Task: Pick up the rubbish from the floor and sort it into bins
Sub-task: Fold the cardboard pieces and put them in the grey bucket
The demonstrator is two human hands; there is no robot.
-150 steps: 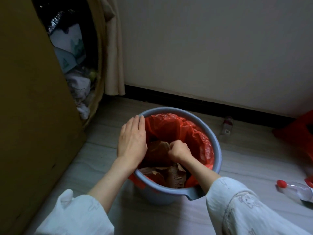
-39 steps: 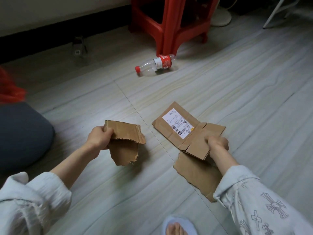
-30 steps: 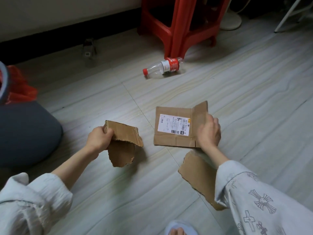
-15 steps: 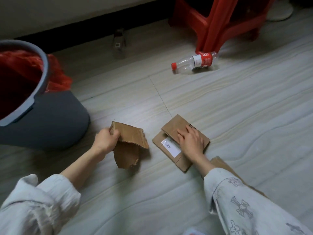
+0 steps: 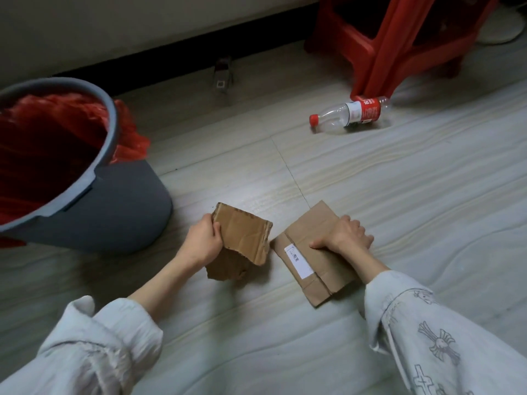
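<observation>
Left hand (image 5: pixel 204 242) gripped a torn card (image 5: pixel 242 233) by its edge; right hand (image 5: pixel 343 234), fingers curled, pressed the folded box (image 5: pixel 313 269) flat on the floor (image 5: pixel 399 195). Good practice: crease firmly, then pinch both pieces for 1 drop into the bin (image 5: pixel 114 206), just left. A bottle (image 5: pixel 349 114) lay near a red stool (image 5: pixel 399 38) by the wall.

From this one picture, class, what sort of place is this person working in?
Probably a room in a home, seen at floor level. A pale tiled floor meets a wall with a dark skirting board, a red plastic stool stands nearby, and a grey bin with a red liner sits beside scattered cardboard.
</observation>
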